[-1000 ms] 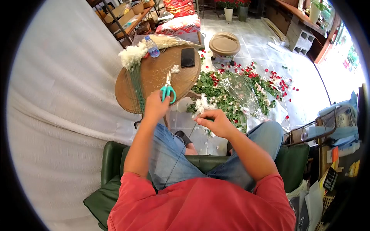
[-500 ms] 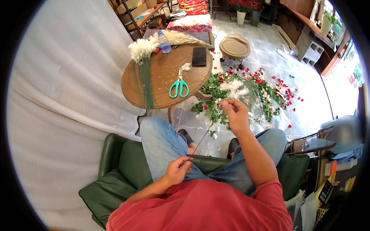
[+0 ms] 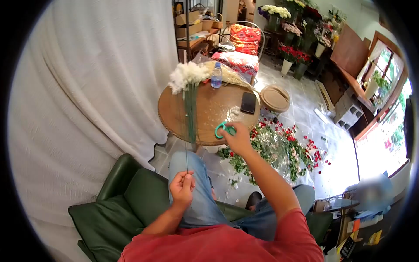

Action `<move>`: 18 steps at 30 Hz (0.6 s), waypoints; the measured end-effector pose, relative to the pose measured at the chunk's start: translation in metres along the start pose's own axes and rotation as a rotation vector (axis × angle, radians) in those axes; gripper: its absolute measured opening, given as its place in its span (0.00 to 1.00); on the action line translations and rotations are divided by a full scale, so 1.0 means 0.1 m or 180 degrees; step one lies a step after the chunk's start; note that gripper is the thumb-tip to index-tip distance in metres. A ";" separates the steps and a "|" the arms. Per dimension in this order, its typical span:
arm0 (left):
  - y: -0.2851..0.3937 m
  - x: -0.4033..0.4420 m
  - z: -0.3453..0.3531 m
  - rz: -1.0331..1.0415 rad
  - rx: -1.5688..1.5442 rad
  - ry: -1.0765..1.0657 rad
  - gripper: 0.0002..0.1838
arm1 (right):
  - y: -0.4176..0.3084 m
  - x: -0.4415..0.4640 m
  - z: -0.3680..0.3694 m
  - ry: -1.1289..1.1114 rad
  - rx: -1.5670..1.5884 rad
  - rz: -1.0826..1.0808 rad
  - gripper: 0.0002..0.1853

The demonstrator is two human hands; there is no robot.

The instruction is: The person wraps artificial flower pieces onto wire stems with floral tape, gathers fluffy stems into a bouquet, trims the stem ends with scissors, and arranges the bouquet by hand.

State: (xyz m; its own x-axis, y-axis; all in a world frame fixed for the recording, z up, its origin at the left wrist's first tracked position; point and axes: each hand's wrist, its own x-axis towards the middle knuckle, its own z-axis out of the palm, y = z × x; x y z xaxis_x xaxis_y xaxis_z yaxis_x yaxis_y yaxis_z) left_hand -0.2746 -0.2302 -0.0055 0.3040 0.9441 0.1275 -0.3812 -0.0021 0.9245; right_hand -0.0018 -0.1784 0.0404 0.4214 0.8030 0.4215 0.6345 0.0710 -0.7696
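One oval wooden table [image 3: 209,107], its rim notched, stands between a heavy off-white curtain [image 3: 109,87] with a crinkled weave and a grey tiled floor [image 3: 301,98]. Beyond its far edge is a chair [image 3: 244,40] with red patterned fabric; a round tan stool [image 3: 275,97] stands past its right edge. Potted and bucketed flowers [image 3: 295,56] fill the far part of the room. Off the near right edge, green leaves [image 3: 259,144], red petals and crumpled clear film lie strewn over the tiles.

Along the table's left side lies a bunch of feathery white flowers [image 3: 187,75], heads toward the far left edge, slim green stems [image 3: 190,113] reaching the near edge. The person's left hand [image 3: 182,190], above the knee, pinches a thin dark stem [image 3: 187,160] between thumb and fingers; it runs up toward the bunch. The right hand [image 3: 238,139] is at the teal looped handles of scissors [image 3: 217,130] near the table's near edge, fingers bent over them; whether they are closed cannot be told.

White fluffy scraps [image 3: 233,112] lie beyond the scissors. A glossy black phone [image 3: 248,103] rests by the right edge. Toward the far edge, a clear plastic bottle [image 3: 216,76] carries a blue label, its lettering too small to read.
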 end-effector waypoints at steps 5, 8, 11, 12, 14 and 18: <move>0.08 -0.02 -0.41 -0.0016 0.0037 0.0653 0.07 | 0.11 0.84 0.72 0.0031 -0.0947 -0.0211 0.20; 0.20 -0.05 -0.61 0.0028 0.0145 0.0810 0.07 | 0.32 1.11 0.99 -0.0443 -0.1269 0.0059 0.20; 0.23 -0.08 -0.82 0.0115 0.0062 0.0804 0.07 | 0.48 1.17 1.22 -0.0256 -0.2026 0.0049 0.21; 0.23 -0.07 -0.87 0.0113 0.0050 0.0826 0.07 | 0.41 1.19 1.29 -0.0275 -0.2034 0.0034 0.21; 0.24 -0.07 -0.94 -0.0014 0.0065 0.0843 0.07 | 0.09 1.17 1.39 -0.0186 -0.2228 -0.0267 0.25; 0.18 0.02 -1.00 -0.0093 0.0148 0.0931 0.07 | -0.33 1.31 1.65 -0.1142 -0.1956 0.0770 0.36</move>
State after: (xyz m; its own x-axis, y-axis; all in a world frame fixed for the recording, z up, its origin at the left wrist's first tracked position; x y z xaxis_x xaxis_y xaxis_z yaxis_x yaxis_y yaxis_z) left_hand -0.3683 -0.1955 -0.0242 0.0472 0.9989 -0.0021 -0.3335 0.0178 0.9426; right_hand -0.0748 0.0221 0.0422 0.4245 0.9054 0.0115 0.8429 -0.3905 -0.3703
